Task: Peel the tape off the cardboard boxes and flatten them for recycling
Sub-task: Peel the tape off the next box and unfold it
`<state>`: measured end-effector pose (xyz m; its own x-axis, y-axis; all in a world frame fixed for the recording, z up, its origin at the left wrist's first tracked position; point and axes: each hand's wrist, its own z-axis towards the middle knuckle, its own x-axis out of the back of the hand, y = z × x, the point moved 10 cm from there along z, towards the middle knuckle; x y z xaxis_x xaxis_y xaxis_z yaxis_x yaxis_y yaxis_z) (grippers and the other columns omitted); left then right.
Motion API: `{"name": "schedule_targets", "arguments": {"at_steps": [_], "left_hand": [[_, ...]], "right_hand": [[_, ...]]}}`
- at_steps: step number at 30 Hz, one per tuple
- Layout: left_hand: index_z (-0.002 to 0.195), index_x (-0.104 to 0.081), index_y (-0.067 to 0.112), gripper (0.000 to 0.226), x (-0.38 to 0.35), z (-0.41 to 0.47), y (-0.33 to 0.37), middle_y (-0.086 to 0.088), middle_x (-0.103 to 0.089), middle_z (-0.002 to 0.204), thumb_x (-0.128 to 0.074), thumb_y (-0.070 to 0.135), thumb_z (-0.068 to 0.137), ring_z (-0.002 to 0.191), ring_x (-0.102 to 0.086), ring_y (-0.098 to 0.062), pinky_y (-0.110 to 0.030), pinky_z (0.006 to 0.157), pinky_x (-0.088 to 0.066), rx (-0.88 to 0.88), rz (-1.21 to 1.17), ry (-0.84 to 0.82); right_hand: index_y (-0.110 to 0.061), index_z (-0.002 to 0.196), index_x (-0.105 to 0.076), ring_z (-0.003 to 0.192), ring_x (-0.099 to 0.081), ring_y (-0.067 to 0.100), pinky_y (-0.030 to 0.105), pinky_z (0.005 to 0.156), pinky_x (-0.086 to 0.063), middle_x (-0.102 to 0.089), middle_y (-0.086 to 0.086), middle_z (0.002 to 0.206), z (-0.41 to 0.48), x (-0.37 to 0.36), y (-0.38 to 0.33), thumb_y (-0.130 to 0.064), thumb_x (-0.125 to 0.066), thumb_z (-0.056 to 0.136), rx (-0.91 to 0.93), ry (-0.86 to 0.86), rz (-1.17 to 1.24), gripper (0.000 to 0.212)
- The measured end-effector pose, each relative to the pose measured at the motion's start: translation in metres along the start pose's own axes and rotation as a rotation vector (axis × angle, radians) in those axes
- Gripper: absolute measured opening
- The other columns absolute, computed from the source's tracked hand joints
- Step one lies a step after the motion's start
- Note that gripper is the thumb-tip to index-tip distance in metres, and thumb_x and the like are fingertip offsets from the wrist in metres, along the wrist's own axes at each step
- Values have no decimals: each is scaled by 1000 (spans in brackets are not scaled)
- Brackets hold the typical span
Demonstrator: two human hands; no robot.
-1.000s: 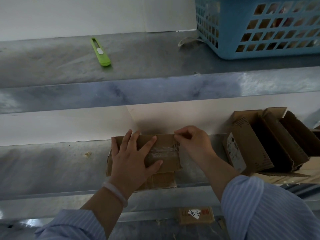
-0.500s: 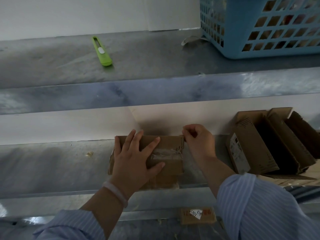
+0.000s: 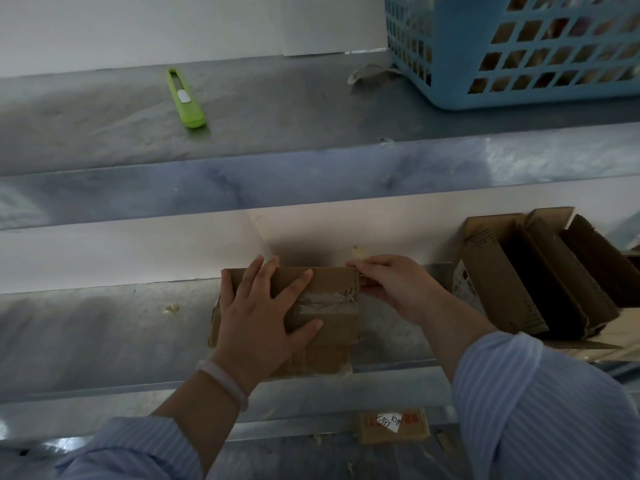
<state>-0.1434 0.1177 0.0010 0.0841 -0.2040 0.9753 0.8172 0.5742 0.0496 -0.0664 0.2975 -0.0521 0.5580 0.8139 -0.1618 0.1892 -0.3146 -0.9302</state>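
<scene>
Head view, centre frame: I log left hand (image 3: 263, 317) flat, pressing cardboard box (image 3: 333, 279); right hand (image 3: 391, 285) pinching tape (image 3: 322, 302), drawn further right than before; peel advancing.

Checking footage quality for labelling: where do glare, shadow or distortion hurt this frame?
Head view: glare washes the metal shelf edge at right; soft shadow darkens the wall behind the cardboard box; wide-angle lens skews shelf lines; tape detail is dim, slightly soft.

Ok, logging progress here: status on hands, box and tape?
Left hand flat on cardboard box, pressing it down. Right hand pinches tape at box's right edge. Green cutter lies apart on upper shelf.
</scene>
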Motion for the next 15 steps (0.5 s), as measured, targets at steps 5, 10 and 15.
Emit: {"name": "schedule_targets", "arguments": {"at_steps": [5, 10, 15], "left_hand": [[140, -39, 45, 71, -1, -1, 0, -11, -40, 147, -28, 80, 79, 139, -30, -33, -66, 110, -16, -4, 17, -10], [140, -41, 43, 71, -3, -2, -1, -12, -41, 145, -30, 79, 80, 138, -31, -34, -66, 110, -16, -15, 18, -14], [139, -44, 41, 72, -4, -5, -1, -13, -43, 143, -32, 79, 79, 137, -33, -35, -65, 110, -17, -23, 22, 2]], "right_hand": [[0, 99, -71, 77, -71, 22, 32, 69, -58, -74, 12, 92, -1, 1, 3, -19, -59, 94, -34, -25, 176, 23], [-1, 90, -63, 73, -69, 19, 28, 68, -59, -69, 13, 81, -1, 5, -1, -5, -57, 94, 39, -5, 61, 9], [-4, 85, -60, 76, -68, 23, 42, 83, -58, -67, 13, 81, 9, 11, -12, -8, -57, 94, 129, 59, -329, 10]]}}
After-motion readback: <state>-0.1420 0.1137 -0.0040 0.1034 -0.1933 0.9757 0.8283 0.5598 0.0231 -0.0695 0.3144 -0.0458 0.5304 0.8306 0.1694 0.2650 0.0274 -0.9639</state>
